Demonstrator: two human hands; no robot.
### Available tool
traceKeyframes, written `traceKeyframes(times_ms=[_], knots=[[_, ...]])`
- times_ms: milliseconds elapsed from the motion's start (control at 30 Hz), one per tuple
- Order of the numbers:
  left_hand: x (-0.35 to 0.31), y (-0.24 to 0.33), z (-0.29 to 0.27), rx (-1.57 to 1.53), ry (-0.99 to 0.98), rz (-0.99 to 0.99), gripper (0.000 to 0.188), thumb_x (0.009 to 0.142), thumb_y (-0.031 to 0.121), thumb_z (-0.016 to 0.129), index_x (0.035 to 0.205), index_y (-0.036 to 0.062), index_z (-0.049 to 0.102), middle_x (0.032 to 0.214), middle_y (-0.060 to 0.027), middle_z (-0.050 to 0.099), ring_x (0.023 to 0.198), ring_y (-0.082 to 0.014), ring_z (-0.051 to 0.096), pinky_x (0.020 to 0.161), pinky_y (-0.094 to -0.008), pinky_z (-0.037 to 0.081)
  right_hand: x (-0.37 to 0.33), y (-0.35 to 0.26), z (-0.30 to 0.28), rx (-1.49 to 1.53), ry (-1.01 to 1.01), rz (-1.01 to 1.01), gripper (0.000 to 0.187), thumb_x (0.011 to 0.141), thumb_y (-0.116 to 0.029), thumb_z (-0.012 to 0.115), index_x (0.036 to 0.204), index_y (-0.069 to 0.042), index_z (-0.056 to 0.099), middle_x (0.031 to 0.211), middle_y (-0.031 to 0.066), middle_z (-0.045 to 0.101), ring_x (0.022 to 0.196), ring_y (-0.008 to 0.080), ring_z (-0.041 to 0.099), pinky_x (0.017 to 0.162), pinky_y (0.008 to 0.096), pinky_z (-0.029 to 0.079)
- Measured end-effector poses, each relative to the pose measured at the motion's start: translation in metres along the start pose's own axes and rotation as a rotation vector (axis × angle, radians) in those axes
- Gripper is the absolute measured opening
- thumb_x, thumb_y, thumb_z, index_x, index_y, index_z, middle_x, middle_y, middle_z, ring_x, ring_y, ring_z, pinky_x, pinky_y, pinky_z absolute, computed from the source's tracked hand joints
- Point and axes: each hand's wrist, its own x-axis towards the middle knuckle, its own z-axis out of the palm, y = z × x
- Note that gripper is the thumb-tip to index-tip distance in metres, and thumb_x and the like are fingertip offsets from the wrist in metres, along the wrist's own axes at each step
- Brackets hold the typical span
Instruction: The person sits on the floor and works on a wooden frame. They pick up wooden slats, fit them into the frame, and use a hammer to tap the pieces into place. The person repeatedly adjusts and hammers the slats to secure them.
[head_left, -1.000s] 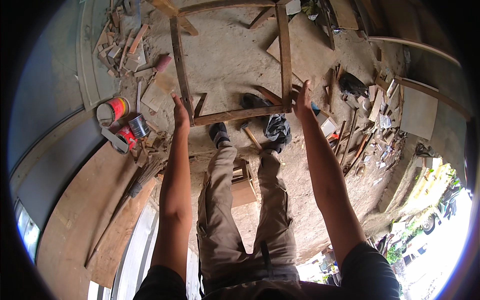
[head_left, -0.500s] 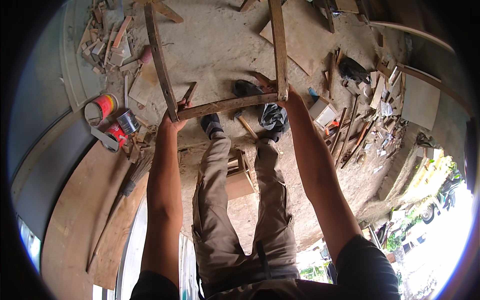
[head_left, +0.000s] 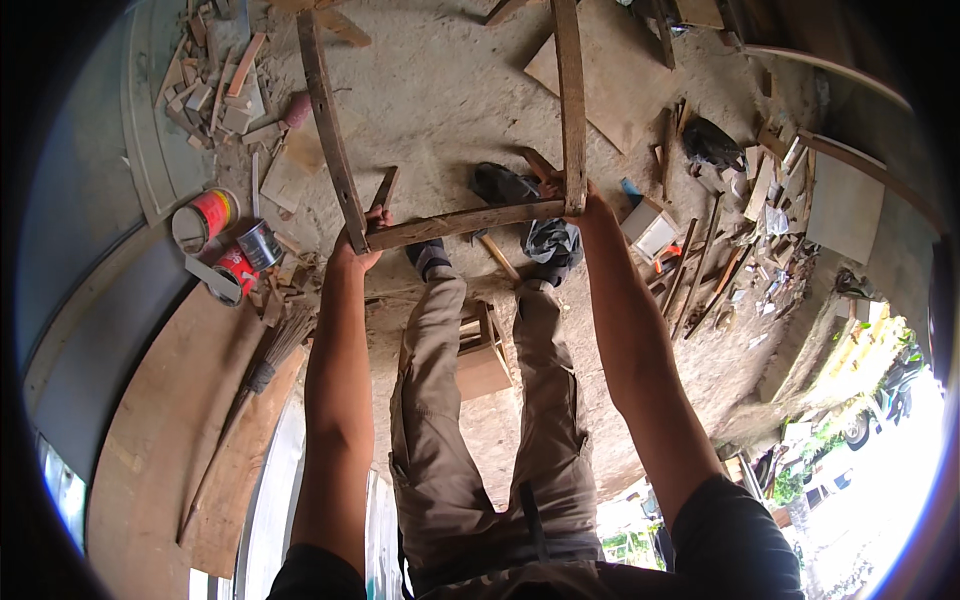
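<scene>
Your left hand (head_left: 357, 250) and right hand (head_left: 592, 208) gripping a wooden frame (head_left: 465, 223) by two corners, dusty floor (head_left: 440, 120) below, scrap wood (head_left: 245, 66) and cans (head_left: 207, 218) at left, daylight (head_left: 885, 490) at right

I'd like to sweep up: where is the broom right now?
In the head view, the broom is at the lower left, by the brown boards, below and right of the lower red can.
</scene>
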Motion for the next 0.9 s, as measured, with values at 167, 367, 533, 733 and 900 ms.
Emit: traceKeyframes(times_ms=[167,367,533,733,900], knots=[[-0.015,0.0,0.006,-0.024,0.033,0.053,0.014,0.082,-0.01,0.059,0.086,-0.0043,0.047,0.08,-0.0157,0.053,0.064,-0.0206,0.052,0.059,-0.0299,0.048,-0.014,0.012,0.049,-0.388,0.138,-0.188,0.026,0.094,-0.022,0.048,0.104,0.002,0.05,0.081,0.0138,0.055,0.07,0.027,0.06,0.059,0.0384,0.052],[-0.003,0.006,0.011,-0.03,-0.057,0.011,0.018,0.081,-0.009,0.061,0.085,-0.0073,0.044,0.077,-0.0167,0.054,0.065,-0.025,0.055,0.063,-0.0323,0.049,-0.004,-0.005,0.021,0.074,0.032,0.056,0.023,0.095,-0.022,0.046,0.099,0.0,0.051,0.076,0.0126,0.054,0.065,0.0266,0.058,0.054,0.0361,0.05],[-0.009,0.012,0.018,-0.006,0.02,0.083,0.018,0.082,-0.008,0.061,0.087,-0.0079,0.044,0.078,-0.0155,0.053,0.065,-0.0218,0.053,0.064,-0.0323,0.047,-0.018,0.014,0.066,0.027,0.123,-0.031,0.016,0.089,-0.009,0.051,0.08,-0.001,0.041,0.068,0.0068,0.046,0.058,0.0188,0.053,0.048,0.0294,0.046],[0.002,0.022,-0.001,-0.198,-0.067,-0.055,0.018,0.084,-0.009,0.057,0.093,-0.008,0.041,0.08,-0.0185,0.049,0.069,-0.029,0.053,0.06,-0.0361,0.048,-0.016,0.017,0.071,0.07,0.083,-0.042,0.016,0.089,-0.01,0.052,0.079,0.0,0.043,0.067,0.0085,0.047,0.057,0.021,0.054,0.049,0.0327,0.048],[-0.02,0.02,0.029,0.521,0.332,0.179,0.056,0.094,0.046,0.051,0.118,-0.0046,0.051,0.106,-0.0163,0.06,0.088,-0.0212,0.06,0.079,-0.0358,0.048,-0.025,0.02,0.069,0.115,0.106,-0.049,0.024,0.092,-0.019,0.049,0.093,0.004,0.046,0.073,0.0135,0.05,0.055,0.0231,0.054,0.046,0.0313,0.051]])
